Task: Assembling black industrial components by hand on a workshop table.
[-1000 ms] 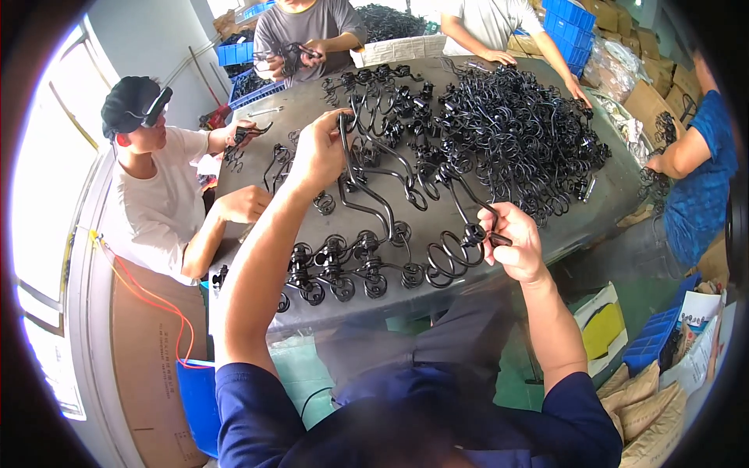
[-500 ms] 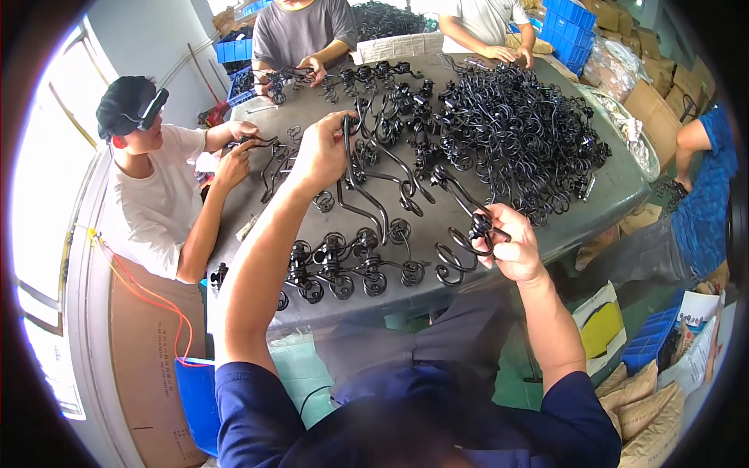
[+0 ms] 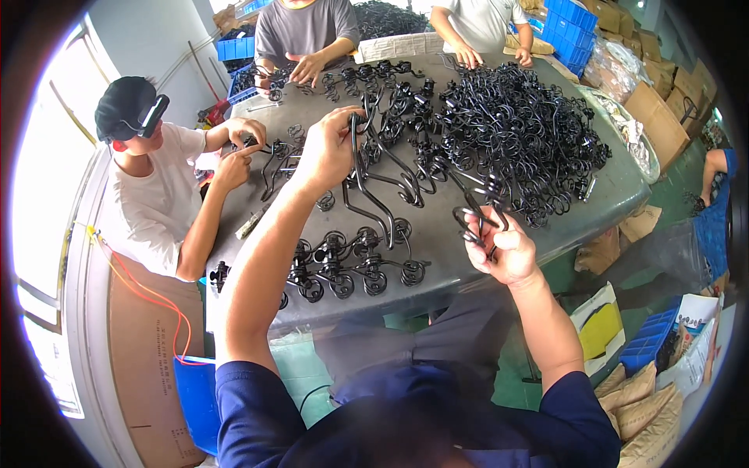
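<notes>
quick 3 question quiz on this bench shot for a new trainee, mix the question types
1. True or false: the left hand grips a long black wire hook.
2. The right hand holds: A) a blue bin B) a curled black wire piece C) nothing.
3. Where does the big heap of wire parts lie on the grey table?

Key: 1 true; 2 B; 3 on its far right part.

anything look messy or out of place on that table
Nothing looks damaged or spilled. The big heap of black wire hooks is a loose tangle on the grey table, while the finished pieces sit in a neat row at the near edge. The left hand and right hand each hold a hook.
</notes>
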Action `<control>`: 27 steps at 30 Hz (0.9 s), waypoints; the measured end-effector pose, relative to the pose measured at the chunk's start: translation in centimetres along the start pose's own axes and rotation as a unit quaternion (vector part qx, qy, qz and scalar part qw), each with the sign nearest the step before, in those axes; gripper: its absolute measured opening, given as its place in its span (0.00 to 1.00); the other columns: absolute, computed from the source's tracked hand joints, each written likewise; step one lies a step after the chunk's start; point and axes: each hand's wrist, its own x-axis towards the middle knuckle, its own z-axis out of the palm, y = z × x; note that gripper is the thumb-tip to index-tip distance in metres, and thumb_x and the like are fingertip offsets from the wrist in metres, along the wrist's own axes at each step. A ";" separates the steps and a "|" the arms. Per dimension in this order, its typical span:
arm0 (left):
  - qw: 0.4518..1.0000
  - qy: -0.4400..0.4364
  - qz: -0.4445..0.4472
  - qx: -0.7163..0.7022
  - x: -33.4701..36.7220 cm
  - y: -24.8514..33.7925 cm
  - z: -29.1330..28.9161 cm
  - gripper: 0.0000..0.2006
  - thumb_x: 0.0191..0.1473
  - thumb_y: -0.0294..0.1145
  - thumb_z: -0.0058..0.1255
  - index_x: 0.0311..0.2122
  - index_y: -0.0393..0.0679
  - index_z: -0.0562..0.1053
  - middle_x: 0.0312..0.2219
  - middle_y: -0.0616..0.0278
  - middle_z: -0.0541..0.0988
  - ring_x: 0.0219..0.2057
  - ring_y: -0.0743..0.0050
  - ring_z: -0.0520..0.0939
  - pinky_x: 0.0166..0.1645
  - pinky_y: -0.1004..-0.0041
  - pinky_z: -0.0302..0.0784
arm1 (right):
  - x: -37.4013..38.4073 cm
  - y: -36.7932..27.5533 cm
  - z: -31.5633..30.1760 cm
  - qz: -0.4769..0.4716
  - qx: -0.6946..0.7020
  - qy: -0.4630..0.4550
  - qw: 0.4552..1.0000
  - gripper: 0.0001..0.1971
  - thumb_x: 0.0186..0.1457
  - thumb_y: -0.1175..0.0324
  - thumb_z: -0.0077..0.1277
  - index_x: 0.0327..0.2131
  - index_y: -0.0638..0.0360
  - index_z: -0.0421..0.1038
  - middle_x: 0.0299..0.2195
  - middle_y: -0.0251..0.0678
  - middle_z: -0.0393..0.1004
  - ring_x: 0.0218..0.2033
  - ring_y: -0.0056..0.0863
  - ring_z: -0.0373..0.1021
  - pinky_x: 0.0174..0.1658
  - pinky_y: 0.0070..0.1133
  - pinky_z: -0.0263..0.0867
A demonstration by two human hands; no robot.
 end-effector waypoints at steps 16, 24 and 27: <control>0.991 -0.018 0.116 0.057 0.1 2.4 -0.6 0.15 0.46 0.17 0.48 0.42 0.34 0.74 0.43 0.47 0.77 0.46 0.48 0.77 0.51 0.64 0.72 | 0.6 0.5 -1.5 0.080 0.119 -0.040 0.989 0.29 0.49 0.60 0.48 0.52 0.71 0.63 0.33 0.42 0.71 0.23 0.26 0.65 0.17 0.18 0.62; 0.990 -0.015 0.126 0.067 0.4 2.3 -1.1 0.19 0.43 0.16 0.49 0.45 0.34 0.73 0.45 0.47 0.76 0.47 0.51 0.78 0.51 0.66 0.72 | 0.6 0.2 -1.5 0.109 0.161 -0.076 0.978 0.26 0.49 0.64 0.42 0.50 0.71 0.65 0.33 0.43 0.74 0.21 0.25 0.65 0.19 0.19 0.62; 0.991 -0.015 0.121 0.063 0.3 1.7 -1.0 0.19 0.43 0.17 0.50 0.45 0.35 0.73 0.46 0.47 0.76 0.47 0.50 0.78 0.51 0.66 0.72 | 0.6 0.4 -1.2 0.096 0.143 -0.062 0.983 0.25 0.50 0.64 0.42 0.50 0.70 0.65 0.33 0.43 0.74 0.20 0.25 0.65 0.18 0.18 0.62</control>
